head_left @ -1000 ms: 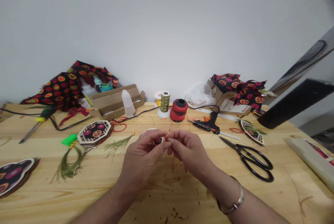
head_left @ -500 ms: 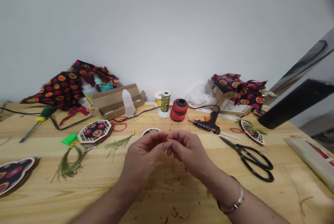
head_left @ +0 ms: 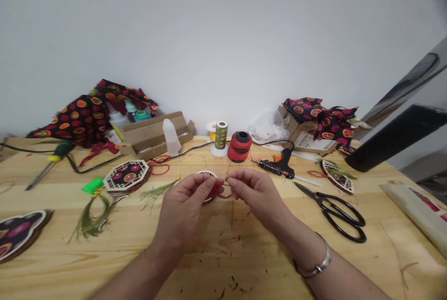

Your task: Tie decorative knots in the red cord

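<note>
My left hand (head_left: 186, 207) and my right hand (head_left: 253, 195) meet over the middle of the wooden table (head_left: 223, 253). Both pinch a thin red thread (head_left: 223, 192) that loops between the fingertips, with a strand hanging down to the table. A small round white lattice ornament (head_left: 206, 175) lies just behind my left fingers, partly hidden by them. A silver bracelet (head_left: 316, 267) is on my right wrist.
Black scissors (head_left: 337, 214) and a glue gun (head_left: 277, 166) lie to the right. Spools of red (head_left: 240, 146) and olive thread (head_left: 220, 138) stand behind. An octagonal ornament (head_left: 126, 176), green tassels (head_left: 91, 218), a cardboard box (head_left: 153, 137) and patterned fabric (head_left: 87, 113) sit left.
Both hands have shifted slightly away from me and drawn a little apart, so the red thread now shows between the fingertips.
</note>
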Demonstrator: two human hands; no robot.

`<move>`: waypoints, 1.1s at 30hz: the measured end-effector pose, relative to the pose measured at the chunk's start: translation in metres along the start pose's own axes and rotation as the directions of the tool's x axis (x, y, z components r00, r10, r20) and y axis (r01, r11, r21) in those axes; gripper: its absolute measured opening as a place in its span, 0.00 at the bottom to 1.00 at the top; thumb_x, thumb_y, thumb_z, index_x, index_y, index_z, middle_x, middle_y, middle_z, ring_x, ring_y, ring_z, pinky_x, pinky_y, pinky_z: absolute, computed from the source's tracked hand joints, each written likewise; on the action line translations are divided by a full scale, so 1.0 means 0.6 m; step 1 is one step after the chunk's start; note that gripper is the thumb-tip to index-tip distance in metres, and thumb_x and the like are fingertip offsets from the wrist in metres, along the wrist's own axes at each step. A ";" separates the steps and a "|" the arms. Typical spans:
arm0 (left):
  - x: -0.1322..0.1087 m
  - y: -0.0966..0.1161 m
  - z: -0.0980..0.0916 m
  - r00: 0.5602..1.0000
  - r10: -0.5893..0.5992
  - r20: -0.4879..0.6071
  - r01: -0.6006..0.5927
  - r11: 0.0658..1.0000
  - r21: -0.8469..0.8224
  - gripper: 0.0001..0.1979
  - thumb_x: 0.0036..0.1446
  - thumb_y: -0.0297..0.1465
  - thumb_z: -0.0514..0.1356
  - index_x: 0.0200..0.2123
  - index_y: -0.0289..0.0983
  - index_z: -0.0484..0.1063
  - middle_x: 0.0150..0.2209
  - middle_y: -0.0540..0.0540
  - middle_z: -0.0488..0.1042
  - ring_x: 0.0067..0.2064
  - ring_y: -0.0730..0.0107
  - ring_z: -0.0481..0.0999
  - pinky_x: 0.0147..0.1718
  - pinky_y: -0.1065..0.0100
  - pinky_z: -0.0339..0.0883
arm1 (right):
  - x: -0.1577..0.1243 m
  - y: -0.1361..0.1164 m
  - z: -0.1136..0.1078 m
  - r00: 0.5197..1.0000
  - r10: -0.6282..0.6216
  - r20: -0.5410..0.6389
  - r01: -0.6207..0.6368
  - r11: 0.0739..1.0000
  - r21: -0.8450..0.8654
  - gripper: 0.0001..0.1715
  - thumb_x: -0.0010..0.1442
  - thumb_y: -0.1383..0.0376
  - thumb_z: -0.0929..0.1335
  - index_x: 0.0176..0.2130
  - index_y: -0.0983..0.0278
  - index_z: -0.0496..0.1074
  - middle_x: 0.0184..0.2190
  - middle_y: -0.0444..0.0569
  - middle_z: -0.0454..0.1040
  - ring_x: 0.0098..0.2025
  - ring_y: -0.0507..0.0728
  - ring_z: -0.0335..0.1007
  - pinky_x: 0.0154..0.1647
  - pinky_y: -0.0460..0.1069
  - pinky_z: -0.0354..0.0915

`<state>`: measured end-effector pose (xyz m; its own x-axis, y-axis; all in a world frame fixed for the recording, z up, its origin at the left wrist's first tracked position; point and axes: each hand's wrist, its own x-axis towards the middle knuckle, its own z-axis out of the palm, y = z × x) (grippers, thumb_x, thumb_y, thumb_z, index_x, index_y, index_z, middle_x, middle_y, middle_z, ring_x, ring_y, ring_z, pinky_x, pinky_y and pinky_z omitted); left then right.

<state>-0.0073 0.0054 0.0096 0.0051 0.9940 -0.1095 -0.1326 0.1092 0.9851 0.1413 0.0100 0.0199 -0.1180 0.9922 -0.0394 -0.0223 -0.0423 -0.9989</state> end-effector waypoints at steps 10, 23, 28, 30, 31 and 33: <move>0.002 -0.005 -0.004 1.000 0.008 0.005 -0.008 0.996 -0.090 0.08 0.49 0.34 0.63 0.28 0.35 0.73 0.25 0.50 0.75 0.27 0.74 0.72 0.31 0.71 0.67 | 0.012 -0.001 -0.019 0.980 -0.012 -0.198 0.012 1.000 -0.004 0.12 0.46 0.60 0.70 0.27 0.67 0.70 0.15 0.38 0.61 0.18 0.46 0.51 0.19 0.43 0.50; 0.005 -0.007 -0.003 1.000 0.022 -0.018 -0.024 0.991 -0.133 0.07 0.48 0.34 0.63 0.27 0.35 0.74 0.26 0.50 0.75 0.27 0.76 0.71 0.30 0.74 0.66 | 0.032 0.017 -0.043 0.928 -0.105 -0.356 0.081 0.993 -0.081 0.12 0.47 0.62 0.68 0.30 0.68 0.71 0.20 0.43 0.67 0.21 0.49 0.57 0.24 0.45 0.56; 0.004 -0.008 -0.004 1.000 0.004 -0.026 -0.008 0.989 -0.145 0.08 0.47 0.34 0.64 0.28 0.35 0.74 0.26 0.49 0.76 0.27 0.75 0.71 0.30 0.74 0.66 | 0.026 0.025 -0.044 0.871 -0.391 -0.296 0.200 0.835 -0.513 0.10 0.52 0.66 0.64 0.34 0.65 0.72 0.28 0.50 0.73 0.32 0.56 0.67 0.35 0.51 0.63; 0.003 -0.008 -0.003 1.000 0.000 -0.018 -0.002 0.990 -0.141 0.08 0.47 0.34 0.64 0.29 0.34 0.75 0.26 0.48 0.76 0.28 0.74 0.72 0.31 0.73 0.66 | 0.021 0.024 -0.039 0.852 -0.482 -0.204 0.309 0.778 -0.547 0.11 0.54 0.67 0.63 0.37 0.64 0.73 0.36 0.52 0.74 0.40 0.58 0.68 0.43 0.53 0.62; 0.003 -0.008 -0.003 1.000 0.001 -0.008 -0.002 0.990 -0.138 0.08 0.47 0.34 0.64 0.29 0.34 0.75 0.26 0.48 0.76 0.28 0.74 0.72 0.32 0.72 0.66 | 0.018 0.023 -0.035 0.871 -0.465 -0.158 0.339 0.802 -0.492 0.12 0.56 0.67 0.63 0.38 0.64 0.72 0.38 0.52 0.75 0.42 0.57 0.68 0.45 0.53 0.62; 0.003 -0.008 -0.002 1.000 0.007 0.019 -0.005 0.990 -0.138 0.08 0.48 0.34 0.63 0.29 0.34 0.75 0.26 0.48 0.76 0.29 0.73 0.72 0.32 0.72 0.67 | 0.013 0.019 -0.025 0.940 -0.336 -0.059 0.305 0.905 -0.295 0.12 0.57 0.65 0.62 0.40 0.64 0.72 0.37 0.52 0.75 0.40 0.56 0.71 0.44 0.53 0.64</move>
<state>-0.0076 0.0065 0.0046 0.0232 0.9947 -0.0998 -0.2679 0.1023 0.9580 0.1551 0.0190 0.0078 -0.0445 0.9538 0.2972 0.2366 0.2991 -0.9244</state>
